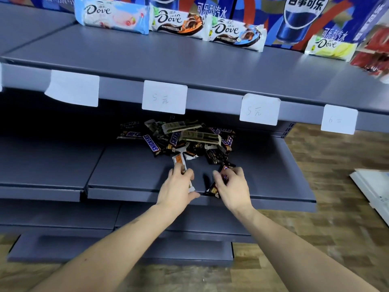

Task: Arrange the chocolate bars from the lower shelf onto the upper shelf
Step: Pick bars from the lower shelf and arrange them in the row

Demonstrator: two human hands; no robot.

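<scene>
Both hands (pixel 205 186) round choc bars (pixel 219 184)

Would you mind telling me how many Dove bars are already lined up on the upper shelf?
4. From left to right on the upper shelf: pale blue bar, orange-accented bar, blue-accented bar, yellow bar. More may lie outside the frame.

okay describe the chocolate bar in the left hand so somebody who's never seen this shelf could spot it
Start at the grey lower shelf and find the chocolate bars pile at its back. In front of it, the left hand grips a slim white bar with an orange patch, paler than the dark Snickers bars behind.
</scene>
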